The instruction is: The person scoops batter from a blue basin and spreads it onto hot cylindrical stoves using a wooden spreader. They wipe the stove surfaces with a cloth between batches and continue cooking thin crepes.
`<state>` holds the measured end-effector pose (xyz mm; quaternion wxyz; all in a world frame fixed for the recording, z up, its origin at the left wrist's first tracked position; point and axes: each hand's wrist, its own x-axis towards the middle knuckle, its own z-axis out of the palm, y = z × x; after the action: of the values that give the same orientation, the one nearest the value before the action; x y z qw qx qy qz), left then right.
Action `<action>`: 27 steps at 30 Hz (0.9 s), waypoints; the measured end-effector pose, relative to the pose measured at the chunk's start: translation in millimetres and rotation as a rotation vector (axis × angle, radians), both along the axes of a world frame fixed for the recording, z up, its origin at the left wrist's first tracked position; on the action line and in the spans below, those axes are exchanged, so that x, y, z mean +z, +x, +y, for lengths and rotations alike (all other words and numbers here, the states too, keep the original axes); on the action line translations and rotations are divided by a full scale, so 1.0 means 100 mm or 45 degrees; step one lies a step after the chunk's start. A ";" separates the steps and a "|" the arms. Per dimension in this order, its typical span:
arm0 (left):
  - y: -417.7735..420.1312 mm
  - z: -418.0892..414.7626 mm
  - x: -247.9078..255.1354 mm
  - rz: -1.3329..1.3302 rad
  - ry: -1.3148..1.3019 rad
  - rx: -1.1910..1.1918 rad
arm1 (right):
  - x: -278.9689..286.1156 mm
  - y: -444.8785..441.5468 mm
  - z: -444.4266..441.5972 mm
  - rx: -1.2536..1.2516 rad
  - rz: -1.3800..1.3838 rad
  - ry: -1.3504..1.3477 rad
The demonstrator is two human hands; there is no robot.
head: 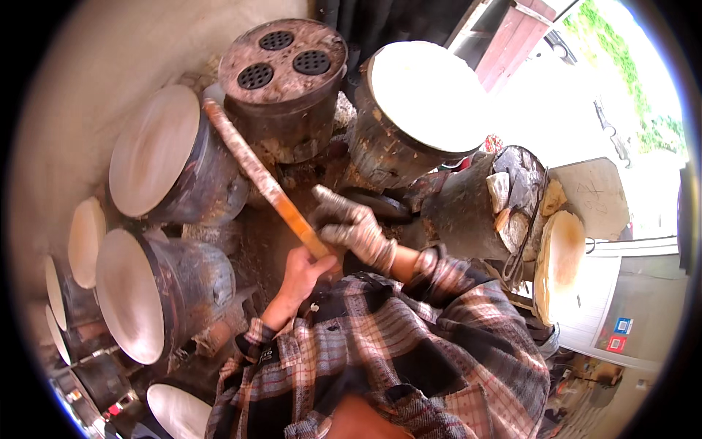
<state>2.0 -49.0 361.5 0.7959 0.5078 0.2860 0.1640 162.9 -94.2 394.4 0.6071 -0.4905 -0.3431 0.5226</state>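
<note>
My bare left hand (300, 277) grips the lower end of a long stick-like tool (288, 213), orange-brown near the hand and crusted with pale residue along its far half. The tool slants up and left, its tip in front of a barrel stove (282, 129). Three perforated dark discs (311, 62) are set in that stove's clay-like top. Close to the tool's lower part is my right hand (356, 228) in a dirty grey glove, fingers spread with nothing visible in them. Whether the glove touches the tool is unclear.
Barrels with pale round covers (155, 151) line the left wall, one more (131, 296) lower down. A bright-topped barrel (430, 96) stands at the upper right. Right of my hands, another barrel (466, 206) carries broken chunks (515, 189) beside a round pale disc (560, 268).
</note>
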 end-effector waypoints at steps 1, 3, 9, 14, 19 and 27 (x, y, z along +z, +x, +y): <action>0.05 0.04 0.01 0.060 0.060 0.016 | -0.03 0.32 0.08 -0.116 0.021 0.046; -0.02 0.12 0.04 0.157 0.209 0.153 | 0.10 1.04 0.42 -0.153 0.083 -0.010; 0.39 0.17 0.07 0.315 0.059 0.255 | -0.21 4.21 0.45 -0.695 -0.625 -0.596; 0.87 0.08 0.13 0.402 0.082 0.415 | -0.41 5.60 0.82 -0.814 -1.764 -1.049; 1.22 0.11 0.09 0.416 0.032 0.420 | -0.23 5.90 1.05 -0.429 -1.568 -1.064; 1.49 0.19 0.04 0.373 0.015 0.389 | -0.05 5.96 0.85 -0.476 -1.032 -0.457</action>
<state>151.4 -29.9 365.2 0.7086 0.4816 0.4715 0.2090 758.5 -9.1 389.3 0.4137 -0.8050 -0.3626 0.2221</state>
